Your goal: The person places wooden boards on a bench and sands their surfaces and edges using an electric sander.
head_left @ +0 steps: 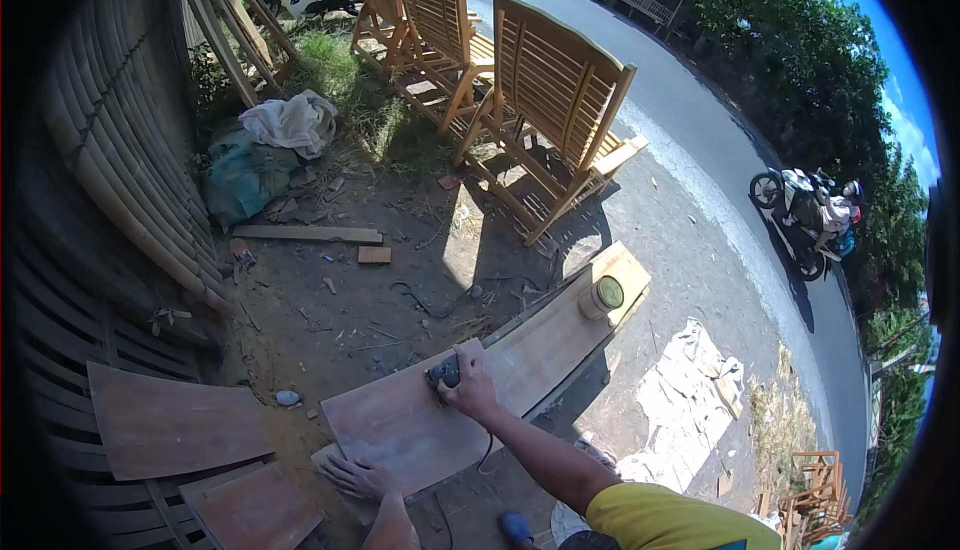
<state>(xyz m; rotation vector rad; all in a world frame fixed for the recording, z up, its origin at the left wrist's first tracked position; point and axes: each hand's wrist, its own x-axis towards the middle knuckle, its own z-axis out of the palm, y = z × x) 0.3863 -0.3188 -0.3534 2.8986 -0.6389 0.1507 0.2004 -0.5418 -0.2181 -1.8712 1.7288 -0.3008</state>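
Note:
My right hand is wrapped round a dark electric sander, which rests on a flat wooden panel. A cord hangs below my right forearm. On the panel's near left end, my left hand lies flat with its fingers spread. The panel lies over a long board that slants up to the right. A round can stands towards that board's far end. The sander's underside is hidden.
Two loose panels, one larger and one smaller, lie at left on a slatted bench. Wooden chairs stand ahead beside the road, where a motorcycle carries a rider. A white cloth lies right; a teal sack left.

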